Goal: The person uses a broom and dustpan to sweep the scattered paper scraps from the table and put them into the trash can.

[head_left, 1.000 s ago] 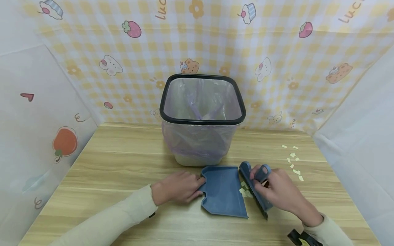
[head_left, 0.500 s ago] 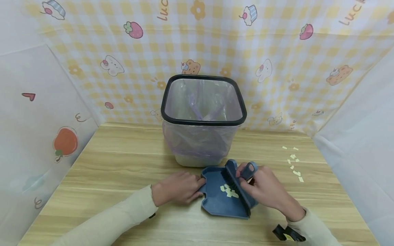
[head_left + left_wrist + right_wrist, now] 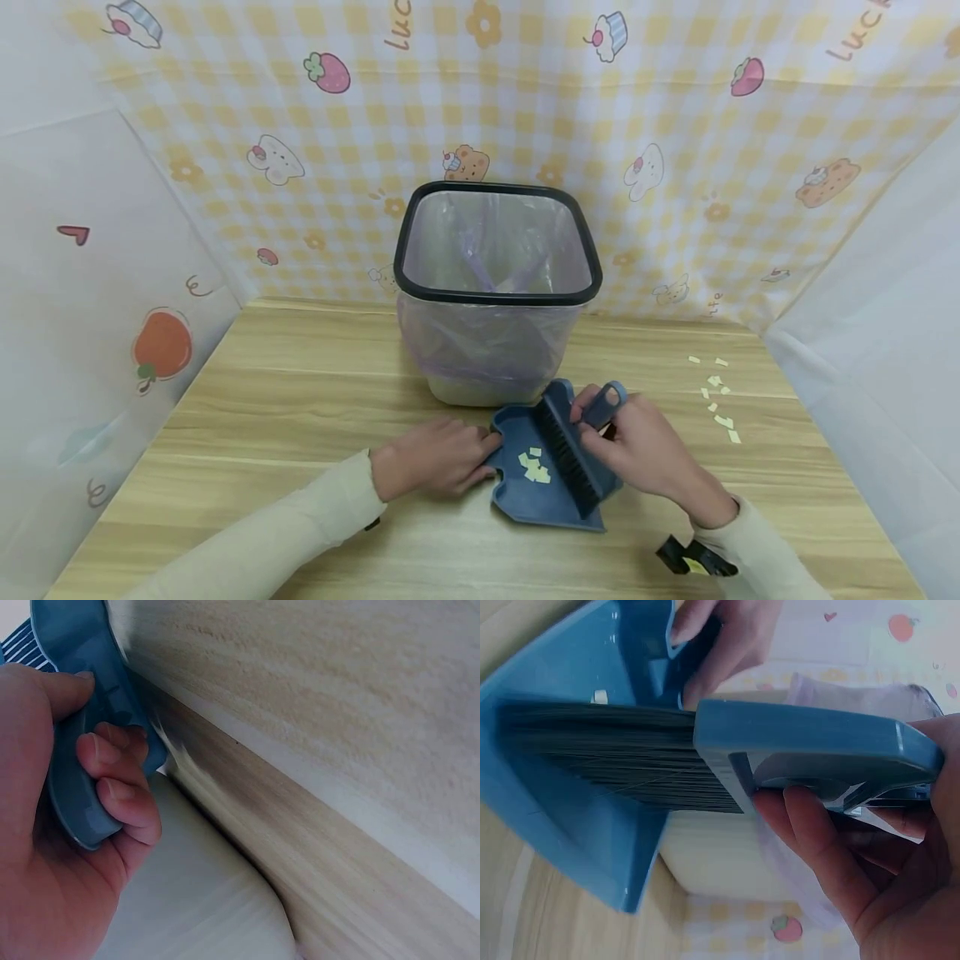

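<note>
A blue dustpan (image 3: 517, 500) lies on the wooden table in front of the bin. My left hand (image 3: 438, 457) grips its handle; in the left wrist view, fingers and thumb curl round the dustpan handle (image 3: 71, 787). With my right hand (image 3: 637, 442) I hold a blue hand brush (image 3: 573, 450) by its looped handle. Its dark bristles (image 3: 622, 746) are over the dustpan's right part in the right wrist view. Several pale yellow paper scraps (image 3: 534, 468) lie on the pan, left of the bristles.
A bin (image 3: 487, 387) with a black rim and a clear purplish liner stands just behind the dustpan. More paper scraps (image 3: 722, 421) are scattered on the table at the right. A checked cloth (image 3: 337, 183) hangs behind, with white sheets (image 3: 885, 333) at the sides.
My right hand has swept the brush leftward from the table onto the dustpan. The near scraps have moved from the pan's front edge to its middle. My left hand has stayed put.
</note>
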A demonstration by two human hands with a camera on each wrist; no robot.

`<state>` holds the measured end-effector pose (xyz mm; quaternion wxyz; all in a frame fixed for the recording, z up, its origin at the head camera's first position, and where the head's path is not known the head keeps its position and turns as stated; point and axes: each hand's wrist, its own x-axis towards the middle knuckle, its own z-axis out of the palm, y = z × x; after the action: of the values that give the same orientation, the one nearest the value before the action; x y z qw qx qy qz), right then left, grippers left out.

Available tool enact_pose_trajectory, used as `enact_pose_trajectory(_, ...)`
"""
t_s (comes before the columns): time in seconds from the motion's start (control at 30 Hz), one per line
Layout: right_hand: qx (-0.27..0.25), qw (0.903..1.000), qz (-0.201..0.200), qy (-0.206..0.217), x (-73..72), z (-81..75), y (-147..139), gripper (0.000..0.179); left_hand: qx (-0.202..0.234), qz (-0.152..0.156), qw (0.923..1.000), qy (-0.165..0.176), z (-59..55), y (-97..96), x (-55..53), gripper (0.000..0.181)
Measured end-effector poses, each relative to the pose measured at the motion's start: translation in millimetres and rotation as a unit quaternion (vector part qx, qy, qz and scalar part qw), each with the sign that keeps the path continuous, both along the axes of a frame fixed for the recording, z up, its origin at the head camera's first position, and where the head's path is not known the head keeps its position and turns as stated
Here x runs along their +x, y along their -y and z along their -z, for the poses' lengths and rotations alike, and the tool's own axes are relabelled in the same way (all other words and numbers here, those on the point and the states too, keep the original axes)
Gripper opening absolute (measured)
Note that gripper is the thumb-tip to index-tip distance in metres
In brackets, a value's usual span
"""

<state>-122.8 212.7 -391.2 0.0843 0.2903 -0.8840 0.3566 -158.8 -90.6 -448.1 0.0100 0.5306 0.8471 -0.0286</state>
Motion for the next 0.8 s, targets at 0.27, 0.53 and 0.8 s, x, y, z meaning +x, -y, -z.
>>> enact_pose_trajectory(0.27, 0.004, 0.9986, 0.041, -0.033, 5.6, -8.4, -29.7, 0.024, 0.004, 0.001, 1.0000, -0.003, -1.4, 0.3, -0.3, 0.030)
enact_pose_trajectory(0.53, 0.033, 0.9946, 0.090, -0.041, 9.8, -5.1, -54.2, 0.023, 0.005, 0.003, 1.0000, 0.001, -1.7, 0.8, 0.2, 0.031)
enact_pose_trajectory(0.8, 0.061, 0.9898, 0.119, -0.049, 14.3, -2.3, -63.7, 0.022, 0.010, 0.009, 0.9999, -0.002, -1.3, 1.9, 1.1, 0.033)
